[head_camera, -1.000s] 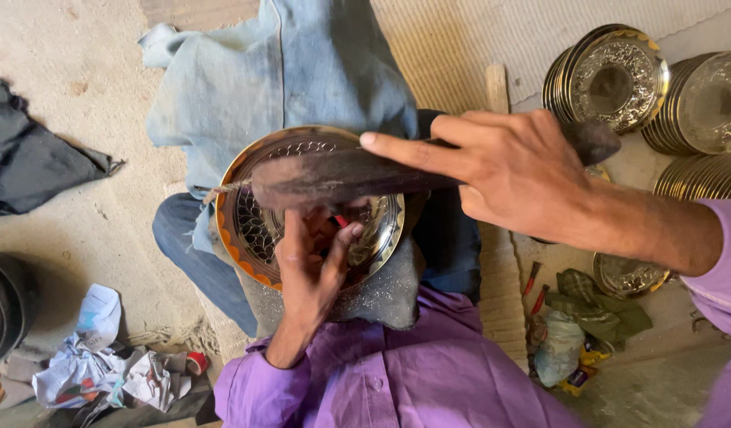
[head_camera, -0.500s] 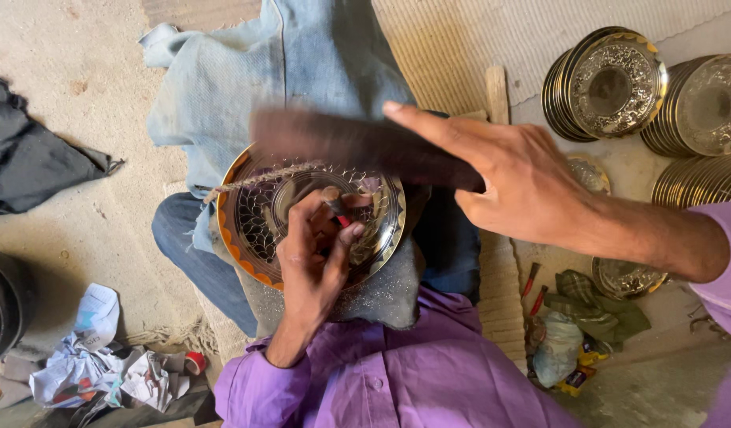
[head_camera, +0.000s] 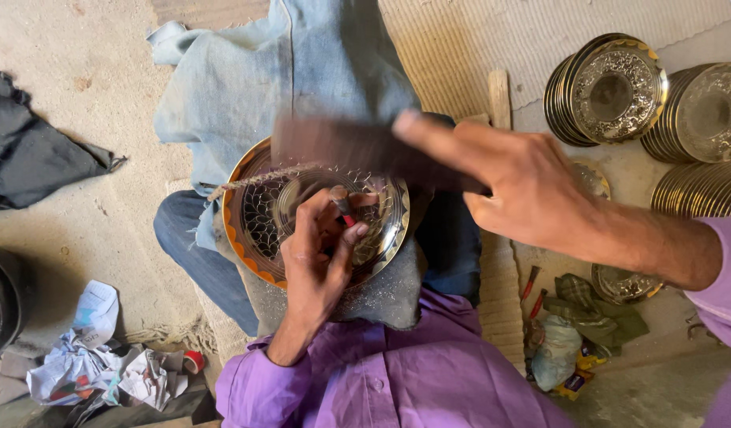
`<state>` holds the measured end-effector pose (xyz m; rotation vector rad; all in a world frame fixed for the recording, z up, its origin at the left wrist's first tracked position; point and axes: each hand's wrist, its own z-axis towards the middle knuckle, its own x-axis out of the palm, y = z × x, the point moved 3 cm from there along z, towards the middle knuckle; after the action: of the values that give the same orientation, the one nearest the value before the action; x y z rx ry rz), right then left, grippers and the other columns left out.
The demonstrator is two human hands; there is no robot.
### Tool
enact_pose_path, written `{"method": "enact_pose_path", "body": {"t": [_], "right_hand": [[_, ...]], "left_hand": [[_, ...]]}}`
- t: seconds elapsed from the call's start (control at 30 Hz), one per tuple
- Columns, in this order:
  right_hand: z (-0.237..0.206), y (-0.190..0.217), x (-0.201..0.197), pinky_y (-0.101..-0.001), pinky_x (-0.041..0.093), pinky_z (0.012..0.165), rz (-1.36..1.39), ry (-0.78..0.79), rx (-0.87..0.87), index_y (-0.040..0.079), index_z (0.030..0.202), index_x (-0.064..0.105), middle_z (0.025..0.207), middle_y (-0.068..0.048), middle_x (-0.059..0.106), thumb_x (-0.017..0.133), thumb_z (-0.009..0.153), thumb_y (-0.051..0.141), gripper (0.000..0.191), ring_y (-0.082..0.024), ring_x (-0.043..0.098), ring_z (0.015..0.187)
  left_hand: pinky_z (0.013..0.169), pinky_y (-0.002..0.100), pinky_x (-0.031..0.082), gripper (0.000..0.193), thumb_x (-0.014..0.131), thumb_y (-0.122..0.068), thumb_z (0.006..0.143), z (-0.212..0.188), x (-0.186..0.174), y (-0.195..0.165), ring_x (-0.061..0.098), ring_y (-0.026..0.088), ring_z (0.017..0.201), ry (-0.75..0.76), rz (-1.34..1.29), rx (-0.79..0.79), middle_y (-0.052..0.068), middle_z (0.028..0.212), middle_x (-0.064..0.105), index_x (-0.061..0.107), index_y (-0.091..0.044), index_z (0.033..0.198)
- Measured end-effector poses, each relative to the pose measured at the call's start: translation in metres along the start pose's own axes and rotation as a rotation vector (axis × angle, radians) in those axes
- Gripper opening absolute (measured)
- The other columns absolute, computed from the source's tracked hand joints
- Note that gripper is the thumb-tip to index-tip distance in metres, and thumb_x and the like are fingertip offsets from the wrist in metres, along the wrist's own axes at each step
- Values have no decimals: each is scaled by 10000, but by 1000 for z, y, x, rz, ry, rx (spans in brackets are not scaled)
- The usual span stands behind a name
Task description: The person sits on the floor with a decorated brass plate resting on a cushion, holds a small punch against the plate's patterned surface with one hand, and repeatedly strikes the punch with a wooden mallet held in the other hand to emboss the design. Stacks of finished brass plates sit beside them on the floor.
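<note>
A round engraved metal plate (head_camera: 254,214) with a brass-coloured rim rests on my lap over a blue denim cloth (head_camera: 302,71). My left hand (head_camera: 322,254) rests on the plate and pinches a small chisel with a red part (head_camera: 343,208) upright against it. My right hand (head_camera: 532,194) is raised above the plate and grips a dark flat wooden mallet (head_camera: 341,143), blurred by motion, just over the chisel's top. A thin twisted cord (head_camera: 254,180) crosses the plate's upper left.
Stacks of finished engraved plates (head_camera: 611,87) stand at the upper right on a woven mat (head_camera: 476,40). A wooden stick (head_camera: 500,95), rags (head_camera: 603,309) and red-handled tools (head_camera: 532,281) lie to my right. Crumpled paper (head_camera: 88,357) and a dark cloth (head_camera: 32,158) lie left.
The mallet in my right hand has risen from the chisel's top and swings above it. My left hand and the chisel have stayed on the plate.
</note>
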<state>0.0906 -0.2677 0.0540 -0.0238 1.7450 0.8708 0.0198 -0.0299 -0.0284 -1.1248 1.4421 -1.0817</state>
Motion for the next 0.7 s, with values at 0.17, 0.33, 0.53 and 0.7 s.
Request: {"method": "enact_pose_path", "body": {"t": [0.17, 0.33, 0.53, 0.7], "right_hand": [[-1, -2, 1, -287, 573, 580, -91, 72, 100, 299, 1577, 356, 1016, -16, 727, 661, 755, -76, 953, -134, 611, 554], [-1, -4, 4, -294, 581, 633, -281, 154, 174, 328, 1585, 340, 858, -8, 666, 695, 819, -19, 913, -142, 645, 631], [-1, 0, -2, -318, 581, 577, -53, -46, 33, 300, 1595, 320, 823, -3, 638, 690, 736, -61, 1003, -160, 659, 676], [0, 2, 4, -317, 531, 443, -385, 40, -6, 355, 1570, 371, 779, -2, 639, 699, 754, -76, 980, -175, 648, 646]], "left_hand": [[815, 254, 611, 408, 686, 42, 996, -1, 1, 1, 710, 115, 999, 17, -66, 96, 148, 1154, 748, 481, -7, 1346], [779, 240, 606, 442, 658, 52, 995, 0, 2, -5, 707, 88, 948, 38, -95, 116, 126, 1236, 765, 470, -20, 1389], [767, 230, 605, 436, 662, 46, 989, 3, 2, -14, 720, 78, 978, 40, -64, 96, 96, 1259, 763, 474, -24, 1377], [785, 238, 590, 422, 658, 52, 996, 4, 2, -16, 704, 91, 996, 38, -65, 124, 101, 1275, 757, 485, -16, 1376]]}}
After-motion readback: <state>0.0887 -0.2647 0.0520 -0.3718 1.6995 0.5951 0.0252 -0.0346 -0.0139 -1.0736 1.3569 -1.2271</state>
